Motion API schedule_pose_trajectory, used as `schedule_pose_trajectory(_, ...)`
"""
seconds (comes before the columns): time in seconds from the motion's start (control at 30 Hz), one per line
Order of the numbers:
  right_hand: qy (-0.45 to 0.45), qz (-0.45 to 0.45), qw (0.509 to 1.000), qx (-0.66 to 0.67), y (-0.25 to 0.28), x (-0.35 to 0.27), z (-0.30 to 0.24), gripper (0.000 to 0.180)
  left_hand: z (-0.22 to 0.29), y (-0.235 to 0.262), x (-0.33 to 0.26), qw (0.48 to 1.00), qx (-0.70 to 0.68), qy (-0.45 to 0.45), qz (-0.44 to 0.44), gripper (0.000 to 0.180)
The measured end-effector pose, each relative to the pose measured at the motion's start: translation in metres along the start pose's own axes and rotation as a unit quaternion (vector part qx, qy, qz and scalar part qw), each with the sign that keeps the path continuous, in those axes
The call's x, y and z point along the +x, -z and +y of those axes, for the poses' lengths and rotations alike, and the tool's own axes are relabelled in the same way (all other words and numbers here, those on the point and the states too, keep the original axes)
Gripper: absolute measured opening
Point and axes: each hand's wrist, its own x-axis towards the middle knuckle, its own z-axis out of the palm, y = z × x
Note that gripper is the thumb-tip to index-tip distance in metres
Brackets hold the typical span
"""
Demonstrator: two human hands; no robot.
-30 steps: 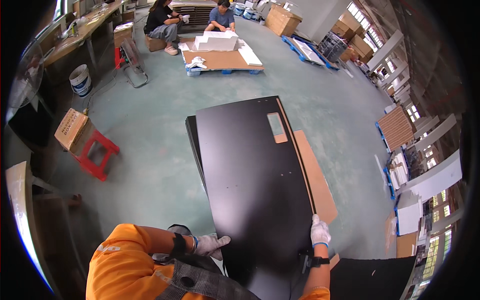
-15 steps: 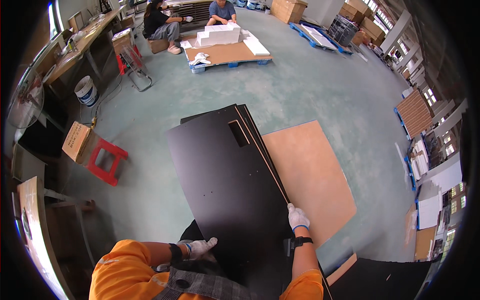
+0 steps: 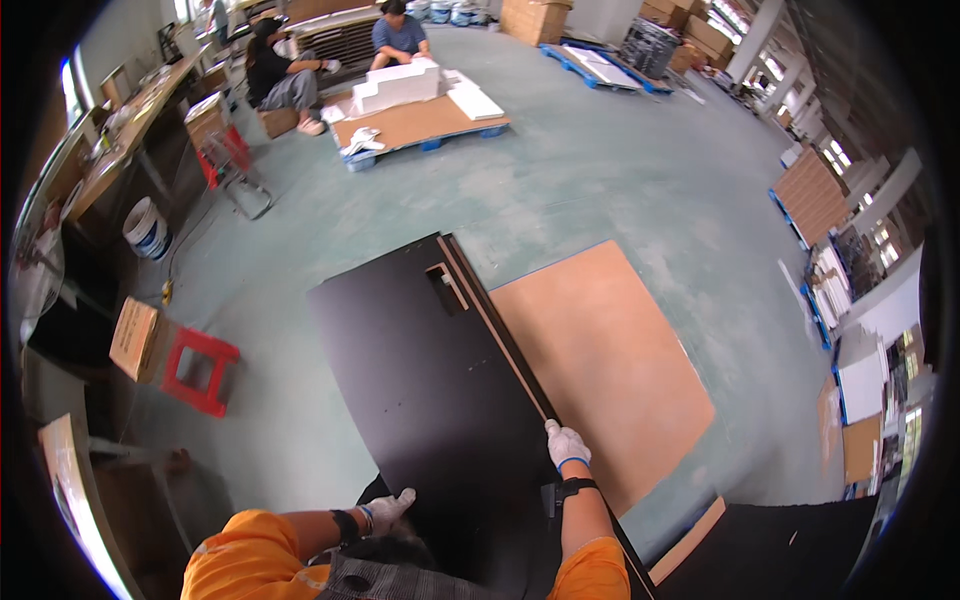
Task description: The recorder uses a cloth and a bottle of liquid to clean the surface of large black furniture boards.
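Note:
A large black panel (image 3: 420,370) with a rectangular cutout near its far right corner and a few small holes lies in front of me. Other black panels show beneath its right and far edges, and a small light patch shows through the cutout. My right hand (image 3: 568,446), in a white glove, is closed on the panel's right edge. At the near left edge my left hand (image 3: 388,510), gloved too, grips with its thumb on top; its fingers are mostly hidden beneath. Right of the panels, a brown board (image 3: 610,370) lies low over the floor.
To the left stand a red stool (image 3: 200,371), a cardboard box (image 3: 135,338) and a bucket (image 3: 147,228). Two people sit by a pallet (image 3: 410,128) bearing white pieces at the far side. A black sheet (image 3: 770,550) lies at the near right.
The panel and both hands appear farther left in the picture, as my view has turned slightly. Both hands keep their grip. A light patch now shows inside the cutout.

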Motion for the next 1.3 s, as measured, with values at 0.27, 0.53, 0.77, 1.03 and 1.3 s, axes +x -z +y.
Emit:
schedule_pose_trajectory(0.27, -0.009, -0.034, 0.999, 0.033, -0.011, 0.009, -0.001, 0.069, 0.036, 0.009, -0.022, 0.991, 0.114, 0.069, -0.014, 0.095)
schedule_pose_trajectory(0.53, -0.017, 0.004, 1.0, 0.014, -0.016, 0.005, 0.001, 0.07, 0.03, 0.026, -0.003, 0.997, 0.072, -0.012, 0.035, 0.078)
schedule_pose_trajectory(0.77, 0.096, 0.21, 0.968, -0.098, -0.014, -0.009, 0.018, 0.049, -0.007, 0.034, 0.047, 0.997, 0.008, -0.047, 0.061, 0.068)
schedule_pose_trajectory(1.03, 0.053, 0.064, 0.994, 0.076, -0.043, -0.003, 0.073, 0.07, 0.027, 0.024, 0.011, 0.989, -0.087, -0.099, 0.073, 0.052)
schedule_pose_trajectory(1.3, 0.042, 0.074, 0.994, 0.071, -0.031, -0.004, 0.068, 0.058, 0.065, 0.03, -0.011, 0.98, -0.065, -0.024, 0.184, 0.047)
